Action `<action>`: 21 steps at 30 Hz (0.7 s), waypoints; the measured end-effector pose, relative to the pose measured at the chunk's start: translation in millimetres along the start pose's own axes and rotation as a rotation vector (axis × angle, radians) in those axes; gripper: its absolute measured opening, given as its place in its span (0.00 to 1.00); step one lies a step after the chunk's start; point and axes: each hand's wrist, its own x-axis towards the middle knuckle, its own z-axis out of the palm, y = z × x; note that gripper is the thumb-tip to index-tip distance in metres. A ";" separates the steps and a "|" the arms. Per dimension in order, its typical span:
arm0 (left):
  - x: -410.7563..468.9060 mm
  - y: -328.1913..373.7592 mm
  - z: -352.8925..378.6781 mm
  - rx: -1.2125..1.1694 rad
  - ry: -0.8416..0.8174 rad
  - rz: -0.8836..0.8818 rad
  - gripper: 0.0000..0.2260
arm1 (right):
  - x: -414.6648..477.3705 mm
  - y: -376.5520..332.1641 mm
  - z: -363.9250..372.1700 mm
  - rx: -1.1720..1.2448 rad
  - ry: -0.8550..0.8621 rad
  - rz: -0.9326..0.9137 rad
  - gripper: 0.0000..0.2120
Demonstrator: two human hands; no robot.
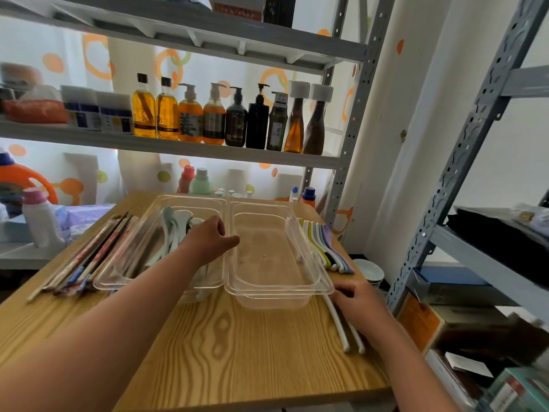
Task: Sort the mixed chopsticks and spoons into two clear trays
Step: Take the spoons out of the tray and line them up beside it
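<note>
Two clear trays touch side by side on the tabletop [208, 337]. The left tray [102, 285] holds pale spoons [170, 230]; the right tray [267, 257] stands against it. The right grip [361, 303] lies at the right tray's near right corner, fingers curled over the far ends of two white sticks [338, 325]; a firm pinch cannot be confirmed. The sticks' long axis runs toward the viewer, from beneath that grip, the nearer one. The left grip [208, 236] is over the spoons, fingers hidden, state undetermined. Judgement: the sticks go up and left into the right tray.

chopsticks [89, 257] left of left tray [118, 281]; spoons [323, 248] right of right tray [297, 292]
</note>
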 end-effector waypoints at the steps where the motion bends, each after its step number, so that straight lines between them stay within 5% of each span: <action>1: -0.4 -0.3 0.1 0.001 0.002 0.001 0.13 | 0.1 -0.9 1.2 0.006 -0.012 0.006 0.10; 21: -0.5 0.3 1.1 0.005 -0.018 -0.012 0.13 | -2.3 -5.3 11.6 0.025 -0.002 -0.043 0.07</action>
